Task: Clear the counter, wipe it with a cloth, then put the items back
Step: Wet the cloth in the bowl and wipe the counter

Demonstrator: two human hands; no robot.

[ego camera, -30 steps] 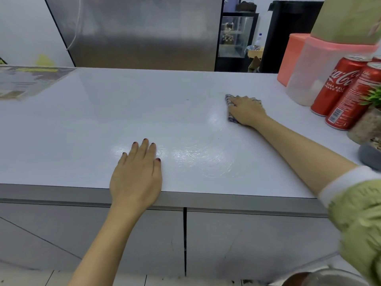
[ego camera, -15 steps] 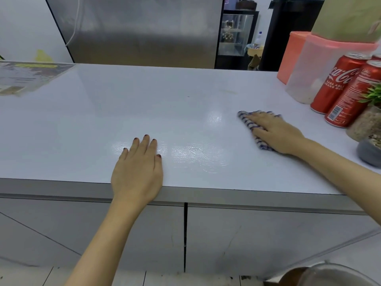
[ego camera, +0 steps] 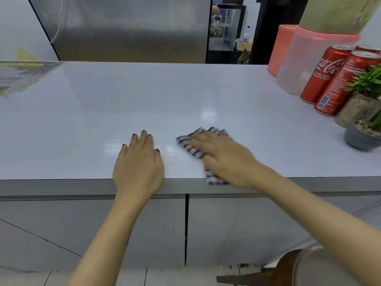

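Cloth (ego camera: 190, 146), blue-and-white striped, bunched flat on white counter (ego camera: 185, 89), close to front edge, right of centre; near corner hanging just over the edge. Pinned under right hand (ego camera: 224, 159): palm down, fingers straight and together, pressing on the fabric, not curled round it; motion-blurred. Left hand (ego camera: 139, 164) just beside cloth, to its left, not touching it; palm flat on bare counter, fingers straight and close together, dark nail polish, heel of hand at front edge, holding nothing. Shiny streaks (ego camera: 112, 146) on surface around left fingertips; second glossy patch (ego camera: 209, 113) farther back, past the cloth.

Far right of counter, well apart from both hands: two red cola cans (ego camera: 329, 79) upright, side by side, touching or nearly so; third can (ego camera: 368, 48) behind, mostly hidden. Clear tub (ego camera: 299, 65) with pink lid behind cans, pink box (ego camera: 278, 50) behind tub. Pale green object on tub lid, cut off by frame, cannot tell what. Small green plant (ego camera: 367, 83) in front of cans, grey pot (ego camera: 359, 139) nearer, at frame edge. Far left: printed sheet (ego camera: 20, 75) lying flat on counter.

Under counter: grey cabinet doors (ego camera: 144, 223), dark gap between them. Behind counter: steel fridge (ego camera: 123, 27), glass display case (ego camera: 224, 27).
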